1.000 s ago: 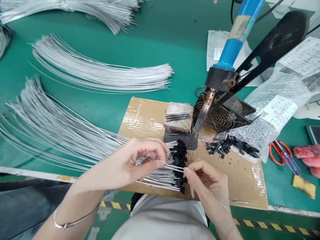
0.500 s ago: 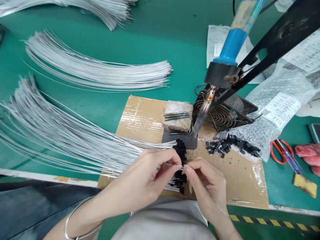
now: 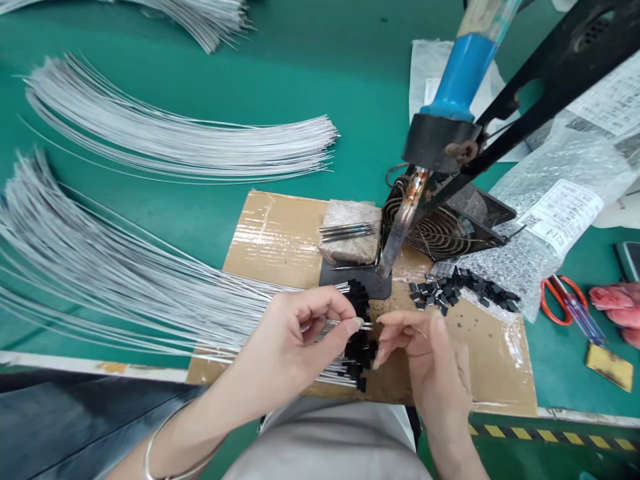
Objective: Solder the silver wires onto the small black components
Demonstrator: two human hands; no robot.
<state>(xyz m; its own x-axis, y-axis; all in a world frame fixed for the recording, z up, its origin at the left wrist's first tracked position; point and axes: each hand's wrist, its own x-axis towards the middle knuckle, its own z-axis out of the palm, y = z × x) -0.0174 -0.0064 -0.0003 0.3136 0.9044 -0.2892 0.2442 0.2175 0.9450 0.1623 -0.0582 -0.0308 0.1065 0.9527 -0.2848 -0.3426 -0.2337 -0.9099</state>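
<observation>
My left hand (image 3: 305,347) pinches white wires (image 3: 337,323) between thumb and fingertips, their bare ends poking out to the right. Beneath it lies a row of small black connectors (image 3: 357,347) on the ends of the other wires. Just right of those ends is my right hand (image 3: 430,367), its index finger stretched left and its thumb raised apart. A fine thread-like strand crosses near that thumb; whether it is gripped I cannot make out. Behind both hands, a soldering iron (image 3: 403,223) in a clamp points down at a dark plate (image 3: 380,285).
A cardboard sheet (image 3: 495,373) lies under the work. Loose black connectors (image 3: 435,291) sit to the right, beside a bubble-wrap bag (image 3: 550,173), a fan (image 3: 440,230) and orange-handled scissors (image 3: 547,307). Another wire bundle (image 3: 190,143) lies at the left. A black stand arm (image 3: 545,87) slants overhead.
My right hand has drawn away to the right from my left fingertips, and its thumb has lifted. The left hand keeps its pinch, with wire ends now showing. The view has shifted slightly.
</observation>
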